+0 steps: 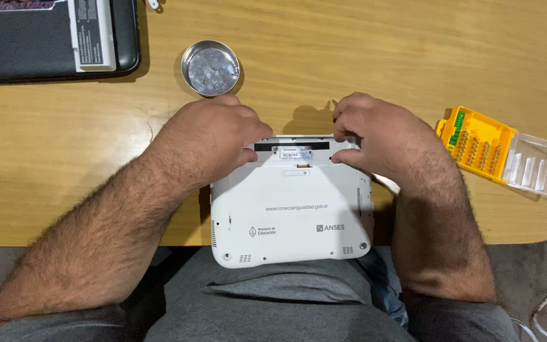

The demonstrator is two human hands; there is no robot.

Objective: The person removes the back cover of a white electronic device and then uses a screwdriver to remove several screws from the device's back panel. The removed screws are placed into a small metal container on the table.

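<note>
A small white laptop (292, 209) lies upside down at the near edge of the wooden table (349, 57), its underside facing me. My left hand (213, 136) rests on its far left corner, fingers curled against the dark battery slot. My right hand (375, 133) grips the far right corner, fingertips pressing at the same slot edge. Both hands hold the laptop's back edge.
A round metal dish (210, 68) with several small screws sits just beyond my left hand. A black laptop (45, 38) lies at the far left. An orange screwdriver bit case (476, 144) with its clear lid (542, 166) open lies to the right.
</note>
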